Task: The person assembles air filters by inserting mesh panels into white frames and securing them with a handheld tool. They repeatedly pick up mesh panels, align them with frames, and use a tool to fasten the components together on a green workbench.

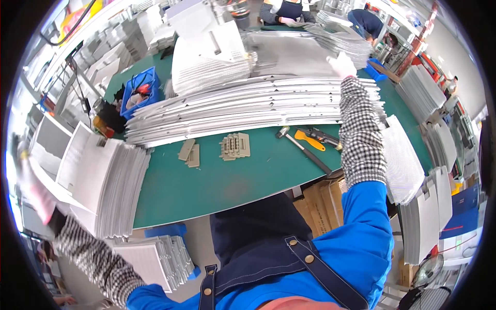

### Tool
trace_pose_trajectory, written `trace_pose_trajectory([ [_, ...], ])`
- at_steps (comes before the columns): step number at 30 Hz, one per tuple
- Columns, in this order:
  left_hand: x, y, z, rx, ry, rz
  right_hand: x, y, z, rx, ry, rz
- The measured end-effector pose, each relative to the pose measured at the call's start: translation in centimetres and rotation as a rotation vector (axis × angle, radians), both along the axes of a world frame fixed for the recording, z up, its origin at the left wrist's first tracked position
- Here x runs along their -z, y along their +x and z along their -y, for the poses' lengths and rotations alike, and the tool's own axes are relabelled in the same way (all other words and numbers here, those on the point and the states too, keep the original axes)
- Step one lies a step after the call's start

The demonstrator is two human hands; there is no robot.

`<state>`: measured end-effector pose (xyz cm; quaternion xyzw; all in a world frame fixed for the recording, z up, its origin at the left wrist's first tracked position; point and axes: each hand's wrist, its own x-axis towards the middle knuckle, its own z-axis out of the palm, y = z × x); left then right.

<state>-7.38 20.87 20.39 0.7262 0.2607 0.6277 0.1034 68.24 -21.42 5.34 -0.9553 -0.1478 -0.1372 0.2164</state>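
My right hand (342, 65), in a white glove, reaches across a long stack of white metal panels (248, 106) to the right edge of a grey sheet-metal panel (297, 54). Its fingers look spread, and whether they touch the panel is unclear. At the far left my left hand (35, 188) is stretched out, smeared by motion, beside upright white panels (85, 160). On the green table (201, 188) lie several beige slotted plastic pieces (235, 146), two more beige pieces (190, 153), a hammer (305, 150), a yellow-handled tool (310, 140) and a dark power tool (325, 138).
A blue bin (140, 93) holding small items stands at the left. White perforated panels (209, 57) are piled behind the long stack. More panels (405, 160) stand at the right, and others (160, 261) below the table. Two people (287, 13) (366, 23) work beyond.
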Motion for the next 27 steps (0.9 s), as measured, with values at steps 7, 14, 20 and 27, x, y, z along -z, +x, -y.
trace_pose_trajectory([
  [7,3.8,-5.7,4.3,-0.058,-0.148,0.225,4.5,0.2,0.0,0.095,-0.053,-0.221],
  [14,12.8,3.4,5.5,0.499,-0.606,0.718,4.9,-1.2,-0.6,0.234,-0.289,0.315],
  [20,23.4,17.7,13.3,1.388,-1.176,0.901,0.1,0.0,2.2,-0.229,0.755,-0.162],
  [27,28.7,24.1,18.4,1.729,-1.414,0.744,0.6,0.8,5.0,-0.33,1.196,-0.312],
])
